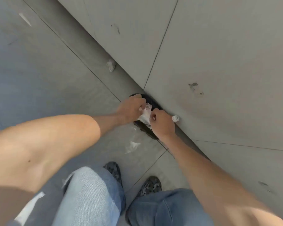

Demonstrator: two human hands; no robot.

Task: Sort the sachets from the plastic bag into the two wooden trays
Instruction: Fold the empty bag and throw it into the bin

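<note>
Clear plastic bag [145, 115] held low over the grey floor [47, 70], near the wall base, above a dark object [147, 129]. Left hand [131, 108] and right hand [162, 123] both pinch its top, fingers closed. Small white cap [176, 118] just beside right hand.

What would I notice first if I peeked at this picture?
Two bare arms reach down the middle, and the left hand and right hand both pinch a crinkly clear plastic bag over a dark round thing by the wall. Below, you see blue jeans and speckled dark shoes on the grey tiled floor.
</note>
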